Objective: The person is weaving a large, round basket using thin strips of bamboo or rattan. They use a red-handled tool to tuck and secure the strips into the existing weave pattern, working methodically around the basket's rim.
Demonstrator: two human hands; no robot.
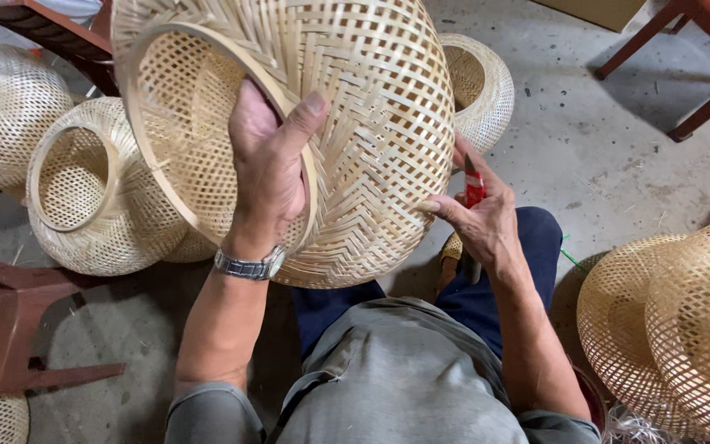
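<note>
Woven bamboo lampshade (355, 123), rounded, held up over the person's lap, its ringed opening turned left. Left hand (269, 168) hooks over the rim, fingers inside, thumb pressed on the outer weave; grip closed on the shade. Wristwatch (250, 265) on that wrist. Right hand (482, 218) at the shade's lower right side, index fingertip touching the weave, grip closed around a red-handled tool (474, 189). On the concrete floor (601, 148): more woven shades at left (92, 197), one behind (482, 86), a stack at right (675, 329).
</note>
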